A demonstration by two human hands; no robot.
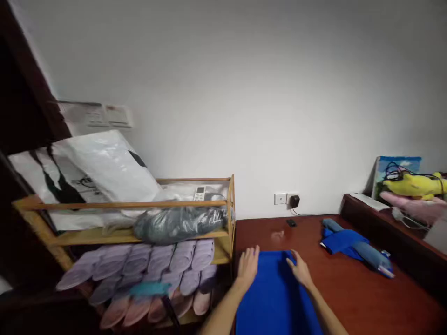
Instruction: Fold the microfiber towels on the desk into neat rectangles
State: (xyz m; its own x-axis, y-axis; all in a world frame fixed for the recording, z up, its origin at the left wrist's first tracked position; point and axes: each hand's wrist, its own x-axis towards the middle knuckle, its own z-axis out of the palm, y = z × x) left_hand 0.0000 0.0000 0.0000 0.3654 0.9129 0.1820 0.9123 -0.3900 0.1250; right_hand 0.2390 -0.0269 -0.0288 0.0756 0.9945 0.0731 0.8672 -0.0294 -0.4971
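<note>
A bright blue piece of cloth (275, 298), laid out in a long narrow strip, runs along the reddish-brown tabletop toward me. On its far left corner rests my left hand (247, 267), with the fingers stretched out. My right hand (299, 270) touches the far right edge of the cloth; its thumb and fingers are apart and slightly bent. Farther right on the table lies a bundle of blue cloth (344, 243) crossed over a rolled piece of denim (372, 257). The near end of the strip runs out of view.
A wooden rack (230, 218) on the left holds white bags (111, 163), a remote (199, 193) and rows of slippers (136, 258). A small black object (291, 223) lies near the wall. Plush toys (415, 185) sit on the raised ledge (356, 209) at right.
</note>
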